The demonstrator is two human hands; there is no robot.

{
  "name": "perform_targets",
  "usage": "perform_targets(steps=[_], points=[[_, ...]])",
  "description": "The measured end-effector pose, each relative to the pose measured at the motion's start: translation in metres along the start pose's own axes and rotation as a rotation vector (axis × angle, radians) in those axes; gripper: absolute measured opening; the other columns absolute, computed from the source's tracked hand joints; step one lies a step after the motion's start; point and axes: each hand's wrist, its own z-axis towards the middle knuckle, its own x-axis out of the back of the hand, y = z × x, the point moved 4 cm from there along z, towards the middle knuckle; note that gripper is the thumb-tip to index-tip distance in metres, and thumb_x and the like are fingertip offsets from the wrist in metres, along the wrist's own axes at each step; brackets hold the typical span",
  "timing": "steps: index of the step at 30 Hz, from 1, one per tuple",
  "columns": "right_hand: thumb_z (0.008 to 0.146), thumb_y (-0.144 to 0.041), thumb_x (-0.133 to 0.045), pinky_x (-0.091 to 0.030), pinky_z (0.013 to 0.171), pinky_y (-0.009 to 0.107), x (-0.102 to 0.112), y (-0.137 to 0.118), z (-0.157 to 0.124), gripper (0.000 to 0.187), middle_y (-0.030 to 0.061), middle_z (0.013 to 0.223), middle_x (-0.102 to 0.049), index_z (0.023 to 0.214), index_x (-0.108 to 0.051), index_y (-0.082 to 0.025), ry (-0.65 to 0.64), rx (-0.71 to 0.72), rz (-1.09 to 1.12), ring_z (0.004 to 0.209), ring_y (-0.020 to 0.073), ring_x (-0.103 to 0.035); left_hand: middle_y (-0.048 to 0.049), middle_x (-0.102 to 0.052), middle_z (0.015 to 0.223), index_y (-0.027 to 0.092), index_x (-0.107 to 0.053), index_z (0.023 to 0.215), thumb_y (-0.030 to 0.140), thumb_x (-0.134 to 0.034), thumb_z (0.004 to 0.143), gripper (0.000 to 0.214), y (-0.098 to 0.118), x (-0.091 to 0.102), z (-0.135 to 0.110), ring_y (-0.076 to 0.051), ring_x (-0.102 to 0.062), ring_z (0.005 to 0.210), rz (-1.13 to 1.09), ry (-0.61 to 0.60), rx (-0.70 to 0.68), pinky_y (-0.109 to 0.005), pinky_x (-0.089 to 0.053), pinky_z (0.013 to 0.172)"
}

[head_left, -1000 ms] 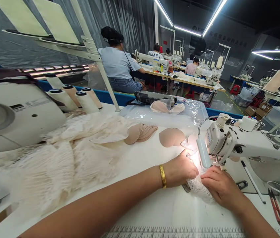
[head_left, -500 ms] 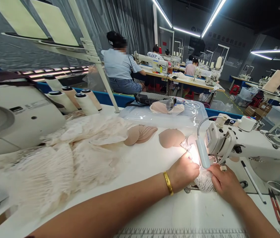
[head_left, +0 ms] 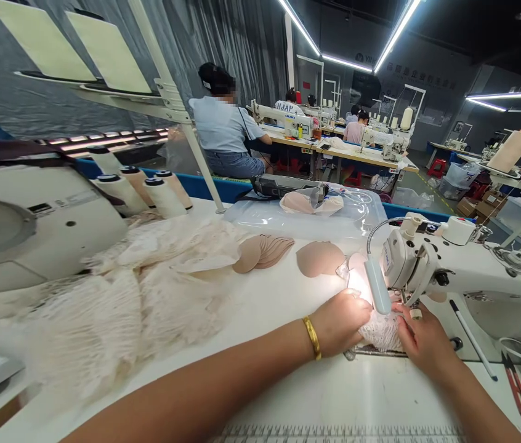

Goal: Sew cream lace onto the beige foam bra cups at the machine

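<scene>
Lace (head_left: 383, 334) shifted nearer the sewing machine (head_left: 477, 264), white, openwork, rumpled, between both hands (head_left: 341, 323) (head_left: 428, 341)

The lamp (head_left: 377, 284) and the left grip (head_left: 341, 323) hide part of the lace (head_left: 383, 332), and that grip's fingertips are curled out of sight. The bottom edge cuts off the ruler (head_left: 334, 432), and the left edge crops the nearer machine (head_left: 43, 227). Lettering on the far wall (head_left: 422, 77) is too faint to read.
</scene>
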Motion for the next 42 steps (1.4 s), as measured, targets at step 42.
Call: perform_targets(steps=[42], points=[[0.092,-0.011,-0.046,-0.050,0.095,0.045,-0.025,0.000,-0.004,0.050,0.0080,0.118,-0.073,0.136,-0.061,-0.028,-0.221,-0.054,-0.156,0.109,0.0273,-0.064,-0.0011,-0.065,0.074,0.020,-0.065,0.073,0.009,-0.059,0.086,0.018,-0.006,-0.004,-0.005,-0.018,-0.058,0.077,0.132,0.136,0.001,-0.043,-0.032,0.092]])
